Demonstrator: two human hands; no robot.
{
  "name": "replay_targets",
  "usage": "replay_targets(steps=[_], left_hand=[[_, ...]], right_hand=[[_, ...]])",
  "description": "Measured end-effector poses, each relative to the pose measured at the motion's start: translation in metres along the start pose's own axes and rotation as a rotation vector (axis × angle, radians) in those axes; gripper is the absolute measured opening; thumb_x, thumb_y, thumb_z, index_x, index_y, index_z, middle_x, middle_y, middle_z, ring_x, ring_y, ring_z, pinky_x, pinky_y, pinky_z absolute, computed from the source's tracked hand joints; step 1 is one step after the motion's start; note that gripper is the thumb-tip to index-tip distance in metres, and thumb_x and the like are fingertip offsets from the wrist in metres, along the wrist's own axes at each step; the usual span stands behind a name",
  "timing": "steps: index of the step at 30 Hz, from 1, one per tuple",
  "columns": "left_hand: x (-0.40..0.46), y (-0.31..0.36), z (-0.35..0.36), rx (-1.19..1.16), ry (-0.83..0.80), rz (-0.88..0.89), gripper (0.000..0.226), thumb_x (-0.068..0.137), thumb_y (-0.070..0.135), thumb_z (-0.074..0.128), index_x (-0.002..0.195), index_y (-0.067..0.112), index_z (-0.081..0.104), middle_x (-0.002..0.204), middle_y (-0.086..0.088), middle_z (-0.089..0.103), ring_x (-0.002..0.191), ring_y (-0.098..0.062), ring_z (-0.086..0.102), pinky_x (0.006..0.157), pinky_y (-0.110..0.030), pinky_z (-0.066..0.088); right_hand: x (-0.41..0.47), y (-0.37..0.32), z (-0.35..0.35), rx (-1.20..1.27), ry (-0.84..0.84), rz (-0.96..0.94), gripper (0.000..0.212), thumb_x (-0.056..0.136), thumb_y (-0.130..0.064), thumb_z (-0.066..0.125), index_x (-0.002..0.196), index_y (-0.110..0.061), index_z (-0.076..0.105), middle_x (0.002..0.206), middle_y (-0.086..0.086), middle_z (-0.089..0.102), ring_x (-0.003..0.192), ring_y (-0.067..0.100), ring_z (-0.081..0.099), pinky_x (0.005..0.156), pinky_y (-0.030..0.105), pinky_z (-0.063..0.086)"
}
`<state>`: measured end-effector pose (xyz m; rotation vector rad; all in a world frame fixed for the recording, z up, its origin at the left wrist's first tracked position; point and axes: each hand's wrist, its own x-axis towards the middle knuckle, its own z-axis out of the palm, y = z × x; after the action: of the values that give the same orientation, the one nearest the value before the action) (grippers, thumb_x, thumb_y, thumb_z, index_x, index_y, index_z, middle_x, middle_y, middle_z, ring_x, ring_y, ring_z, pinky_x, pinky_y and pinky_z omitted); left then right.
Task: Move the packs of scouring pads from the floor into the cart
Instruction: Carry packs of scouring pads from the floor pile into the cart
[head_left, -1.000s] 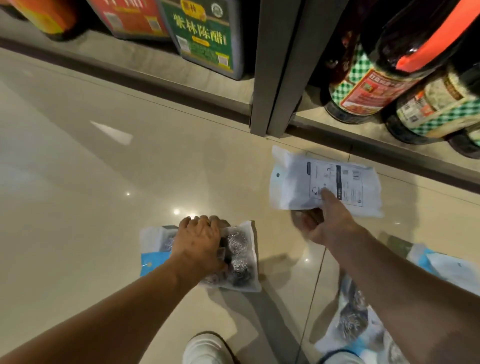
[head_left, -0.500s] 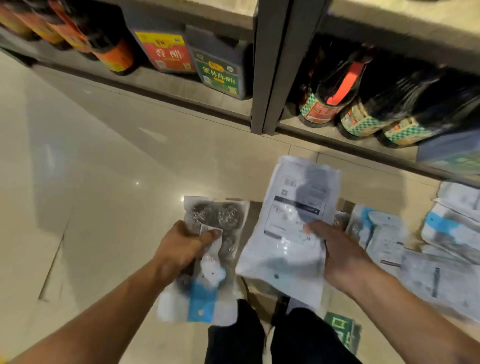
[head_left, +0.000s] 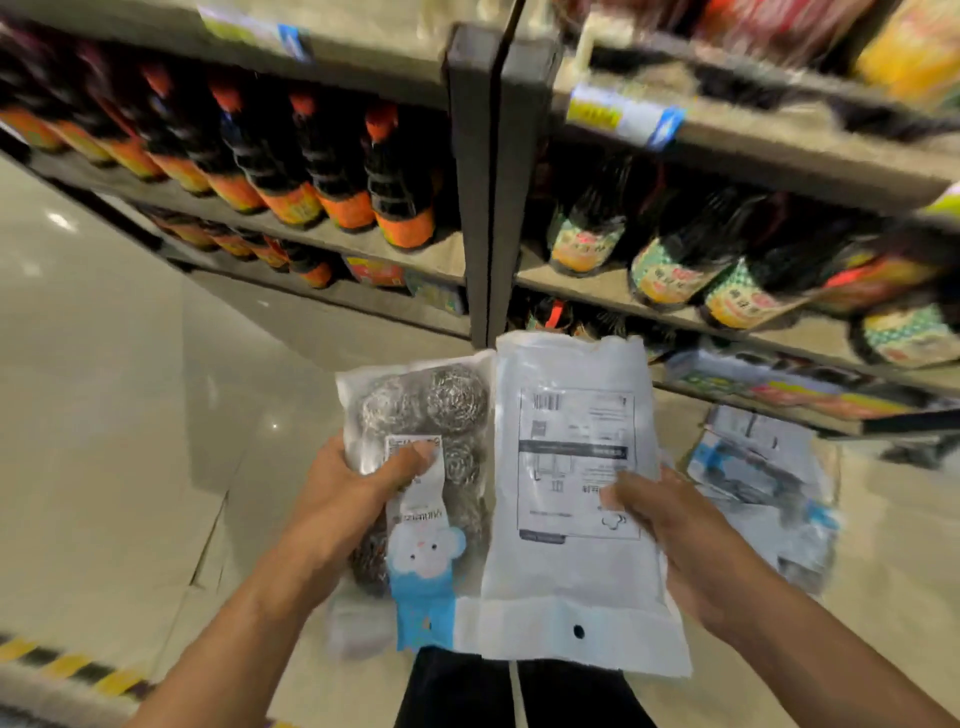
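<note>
Carry step: left hand (head_left: 343, 499) grips pad pack (head_left: 415, 431), right hand (head_left: 691, 540) grips second pack (head_left: 571, 467), centre frame. Next: find cart, unseen.

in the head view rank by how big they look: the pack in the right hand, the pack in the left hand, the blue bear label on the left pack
1. Right pack, printed back facing up.
2. Left pack, partly covered by the left hand and the right pack, so perhaps the same true size.
3. Bear label, clearly smallest.
</note>
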<state>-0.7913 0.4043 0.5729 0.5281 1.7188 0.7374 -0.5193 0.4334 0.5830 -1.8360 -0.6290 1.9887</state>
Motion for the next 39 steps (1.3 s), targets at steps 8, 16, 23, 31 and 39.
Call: replay_targets(steps=[8,16,23,31,39], left_hand=[[-0.113,0.108,0.021,0.019,-0.181,0.101,0.055,0.068,0.043,0.088,0.116,0.025,0.071,0.1,0.002,0.083,0.089,-0.018,0.08,0.073,-0.03,0.063],[-0.149,0.157,0.031,0.056,-0.536,0.006,0.041,0.079,0.011,0.084,0.119,0.007,0.073,0.109,-0.02,0.079,0.098,-0.039,0.078,0.08,-0.043,0.066],[-0.159,0.198,0.066,0.119,-0.729,-0.01,0.033,0.086,0.005,0.073,0.119,0.006,0.073,0.11,-0.024,0.078,0.097,-0.044,0.077,0.077,-0.047,0.066],[-0.176,0.225,0.132,0.227,-0.815,0.09,0.032,0.086,0.014,0.073,0.117,0.01,0.075,0.112,-0.023,0.078,0.105,-0.047,0.073,0.103,-0.06,0.053],[-0.237,0.21,0.232,0.328,-0.943,0.149,0.038,0.077,0.017,0.086,0.114,0.013,0.076,0.112,-0.023,0.078,0.106,-0.048,0.073,0.105,-0.067,0.05]], right_hand=[[-0.143,-0.073,-0.035,0.064,-0.076,-0.122,0.037,0.096,0.004,0.047,0.119,-0.011,0.071,0.083,0.011,0.081,0.066,0.02,0.079,0.054,0.029,0.062],[-0.217,-0.063,-0.043,0.244,0.166,-0.187,0.033,0.097,-0.007,0.057,0.124,-0.019,0.073,0.113,0.012,0.08,0.105,0.033,0.078,0.099,0.055,0.058],[-0.268,-0.038,-0.046,0.488,0.425,-0.229,0.032,0.09,-0.014,0.072,0.121,-0.02,0.074,0.111,0.013,0.08,0.105,0.038,0.076,0.097,0.055,0.059],[-0.313,-0.007,-0.079,0.62,0.691,-0.329,0.025,0.093,-0.013,0.067,0.114,-0.023,0.077,0.105,0.009,0.082,0.098,0.037,0.078,0.085,0.044,0.06],[-0.355,0.042,-0.161,0.695,0.78,-0.384,0.025,0.096,-0.01,0.064,0.117,-0.019,0.075,0.104,0.011,0.082,0.099,0.039,0.077,0.084,0.047,0.062]])
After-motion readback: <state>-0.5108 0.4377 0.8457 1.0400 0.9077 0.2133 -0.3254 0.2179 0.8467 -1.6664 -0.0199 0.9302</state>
